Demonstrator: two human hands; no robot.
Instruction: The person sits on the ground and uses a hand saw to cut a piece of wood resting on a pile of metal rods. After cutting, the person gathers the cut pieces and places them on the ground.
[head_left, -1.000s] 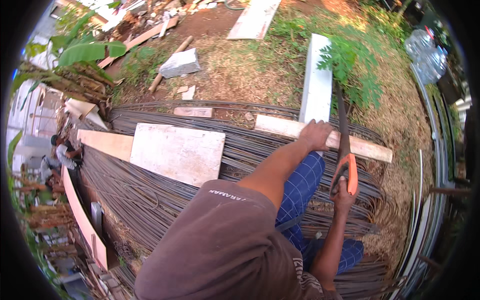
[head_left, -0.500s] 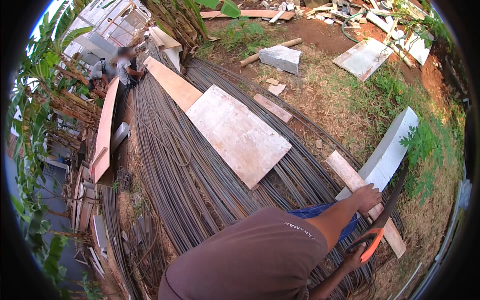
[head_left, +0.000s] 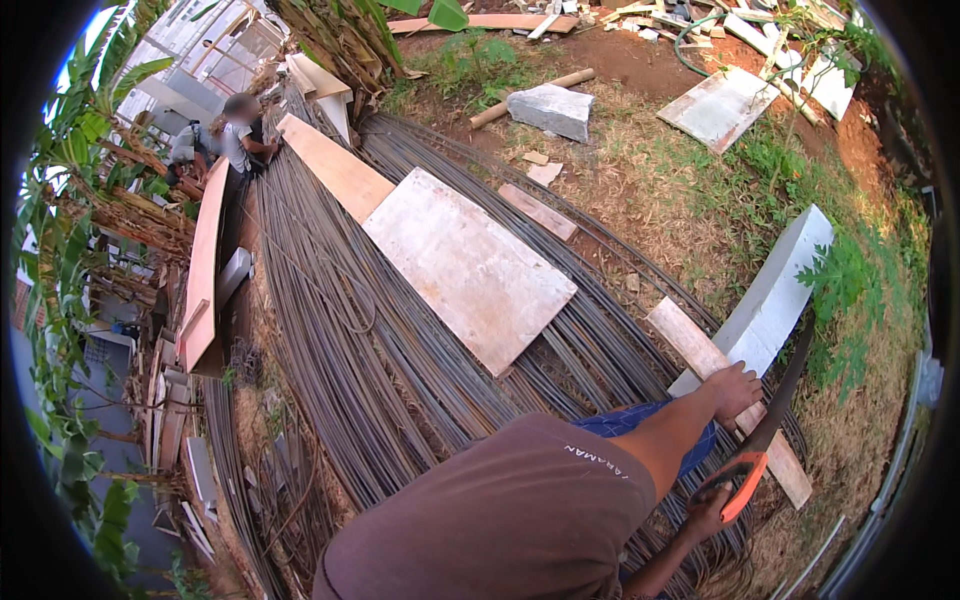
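Note:
My left hand (head_left: 732, 392) grips a narrow, weathered wooden board (head_left: 683, 330), which lies across a long white block (head_left: 778, 290) at the right. My right hand (head_left: 708, 510) is closed round the orange-and-black handle of a hand saw (head_left: 770, 420), low on the right. The blade slants up beside my left hand, over the board, toward a leafy plant (head_left: 840, 275). My brown sleeve and shoulder cover the bottom middle, with blue checked cloth beneath my left arm.
Long steel bars (head_left: 310, 300) run diagonally underneath, carrying a whitish panel (head_left: 470, 270) and a tan plank (head_left: 330, 165). Two other people (head_left: 240, 145) crouch at upper left beside a long board (head_left: 205, 270). Behind are a stone block (head_left: 548, 113), a pole, scrap panels (head_left: 718, 105) and banana plants.
The view has swung left, so the bar pile and other people show more fully and my hands sit farther right and lower. My grip on board and saw is the same.

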